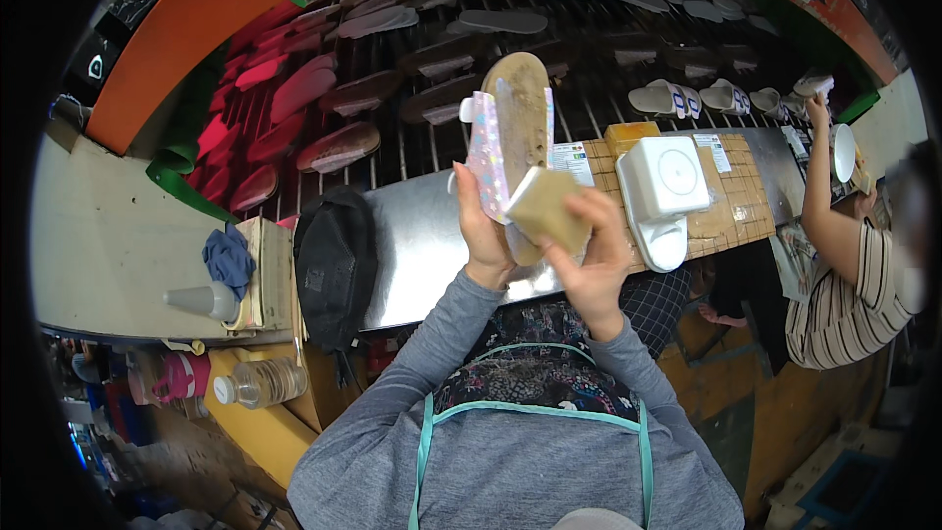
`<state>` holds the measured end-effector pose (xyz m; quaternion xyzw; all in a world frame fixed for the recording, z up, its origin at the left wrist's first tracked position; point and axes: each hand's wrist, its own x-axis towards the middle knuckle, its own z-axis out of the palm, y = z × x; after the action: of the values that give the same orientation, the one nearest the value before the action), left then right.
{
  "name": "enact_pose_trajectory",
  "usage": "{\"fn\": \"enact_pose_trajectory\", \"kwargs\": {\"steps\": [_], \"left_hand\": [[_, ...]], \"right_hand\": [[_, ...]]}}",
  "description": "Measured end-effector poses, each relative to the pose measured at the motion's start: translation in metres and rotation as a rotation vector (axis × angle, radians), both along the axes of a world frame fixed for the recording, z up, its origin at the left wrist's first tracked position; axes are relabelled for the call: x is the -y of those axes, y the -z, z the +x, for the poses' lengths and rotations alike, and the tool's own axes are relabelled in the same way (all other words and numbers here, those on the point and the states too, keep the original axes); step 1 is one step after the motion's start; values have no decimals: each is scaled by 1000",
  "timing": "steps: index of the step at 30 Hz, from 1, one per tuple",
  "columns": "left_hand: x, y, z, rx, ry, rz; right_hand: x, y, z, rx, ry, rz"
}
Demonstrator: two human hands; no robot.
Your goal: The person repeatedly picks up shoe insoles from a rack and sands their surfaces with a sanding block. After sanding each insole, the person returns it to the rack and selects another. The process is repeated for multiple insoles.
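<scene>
In front of my chest, my left hand is closed around a sandal held upright, toe end away from me. Its tan face is marked with dark smudges, and a pale pink-lilac strap with a star pattern runs along its left side. A tan, squarish block, slightly blurred, is gripped in my right hand. The block lies over the lower part of the sandal and hides it; whether they touch I cannot tell.
Beyond the metal ledge, rows of footbeds lie on a barred rack, reddish at left. A black bag stands left; a white plastic container sits right on cardboard. At far right a co-worker's arm reaches to a sandal.
</scene>
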<state>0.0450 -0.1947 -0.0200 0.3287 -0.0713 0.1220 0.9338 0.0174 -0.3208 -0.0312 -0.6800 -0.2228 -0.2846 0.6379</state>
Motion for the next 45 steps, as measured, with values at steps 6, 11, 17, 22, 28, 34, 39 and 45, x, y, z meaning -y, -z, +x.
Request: {"fn": "enact_pose_trajectory", "kwargs": {"steps": [6,11,17,22,28,34,39,45], "left_hand": [[-38,0,14,90,-75,-43],[-28,0,10,99,-1,-123],[-12,9,1,85,144,-141],[-25,13,2,136,317,-218],[9,4,-5,-28,318,-161],[-5,0,7,62,348,-154],[-18,-6,17,175,278,-185],[37,-17,13,11,151,38]], "right_hand": [[9,19,-16,53,-146,-167],[5,22,-23,107,17,34],[2,24,-29,135,212,-74],[17,17,-29,93,314,-102],[22,-23,1,333,372,-142],[12,-11,-12,264,250,-343],[22,9,-37,46,-10,-136],[26,4,-9,-162,-79,360]]}}
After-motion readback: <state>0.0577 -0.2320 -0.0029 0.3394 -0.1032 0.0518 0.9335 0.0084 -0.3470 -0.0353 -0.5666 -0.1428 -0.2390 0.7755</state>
